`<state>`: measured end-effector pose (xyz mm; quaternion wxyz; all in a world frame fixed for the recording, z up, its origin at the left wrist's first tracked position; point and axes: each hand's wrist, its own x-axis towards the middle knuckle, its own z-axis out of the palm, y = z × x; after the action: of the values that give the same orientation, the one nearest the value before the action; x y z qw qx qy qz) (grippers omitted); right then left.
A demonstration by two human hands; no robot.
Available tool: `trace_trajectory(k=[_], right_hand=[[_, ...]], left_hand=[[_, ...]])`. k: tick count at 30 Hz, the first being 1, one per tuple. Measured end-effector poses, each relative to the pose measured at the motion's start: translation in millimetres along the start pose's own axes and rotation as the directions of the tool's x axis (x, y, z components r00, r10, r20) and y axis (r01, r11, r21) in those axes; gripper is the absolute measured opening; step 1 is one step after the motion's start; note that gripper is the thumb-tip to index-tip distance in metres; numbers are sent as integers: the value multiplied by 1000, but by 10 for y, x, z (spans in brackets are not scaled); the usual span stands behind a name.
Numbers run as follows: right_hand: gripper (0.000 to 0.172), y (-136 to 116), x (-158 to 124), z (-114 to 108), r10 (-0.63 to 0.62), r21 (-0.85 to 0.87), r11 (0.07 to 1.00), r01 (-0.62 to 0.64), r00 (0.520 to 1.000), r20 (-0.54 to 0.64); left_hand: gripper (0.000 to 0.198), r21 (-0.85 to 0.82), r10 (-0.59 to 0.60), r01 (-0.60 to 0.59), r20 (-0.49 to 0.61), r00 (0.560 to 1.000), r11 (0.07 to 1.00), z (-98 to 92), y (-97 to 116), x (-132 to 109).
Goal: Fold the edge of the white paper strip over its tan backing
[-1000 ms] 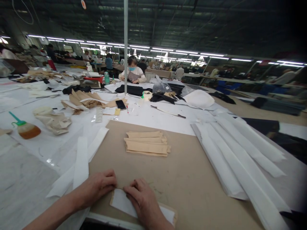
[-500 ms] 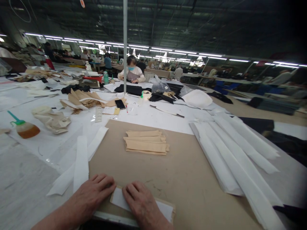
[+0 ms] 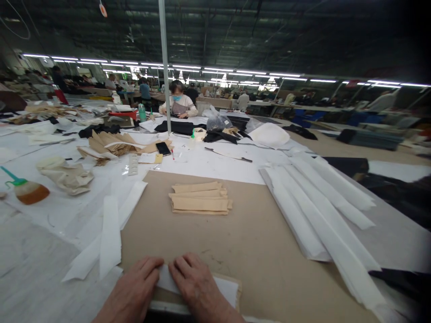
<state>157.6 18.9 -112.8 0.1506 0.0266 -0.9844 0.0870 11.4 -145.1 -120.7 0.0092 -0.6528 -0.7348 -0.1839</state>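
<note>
At the front edge of the brown board lies a tan fabric strip with a white backing strip (image 3: 226, 289) on it. My left hand (image 3: 136, 285) is closed on the left end of this strip, its fingertips bent over the edge. My right hand (image 3: 198, 285) lies across its middle, fingers bent and pressed together along the far edge. The fingertips of both hands are close together, with a bit of white between them. Both thumbs are mostly hidden. Farther up the board sits a small stack of tan fabric pieces (image 3: 200, 204).
Long white strips (image 3: 313, 211) lie along the board's right side, shorter white strips (image 3: 110, 237) on its left. An oil bottle (image 3: 30, 192), a crumpled cloth (image 3: 67, 176) and a phone (image 3: 163, 148) are farther out. A thin pole (image 3: 164, 67) rises before a seated co-worker (image 3: 178, 105).
The view has shifted a little to the right. My left hand has moved in against the strip's left end and now covers it. My right hand stays on the strip.
</note>
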Motion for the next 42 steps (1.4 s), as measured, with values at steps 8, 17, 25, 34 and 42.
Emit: trace_trajectory(k=[8, 17, 25, 34, 42], right_hand=[[13, 164, -164, -47, 95, 106, 990, -93, 996, -6], [15, 477, -687, -304, 210, 216, 952, -216, 976, 51], [17, 452, -783, -352, 160, 162, 973, -163, 987, 29], [11, 399, -813, -351, 141, 79, 986, -143, 989, 31], [11, 397, -827, -377, 129, 76, 989, -130, 991, 24]], left_hand=[[17, -74, -125, 131, 84, 989, 989, 134, 112, 282], [62, -161, -102, 141, 227, 969, 977, 140, 230, 330], [53, 17, 57, -61, 193, 980, 998, 171, 229, 241], [38, 173, 114, -118, 32, 993, 978, 295, 562, 354], [18, 164, 71, -63, -43, 997, 984, 298, 590, 388]])
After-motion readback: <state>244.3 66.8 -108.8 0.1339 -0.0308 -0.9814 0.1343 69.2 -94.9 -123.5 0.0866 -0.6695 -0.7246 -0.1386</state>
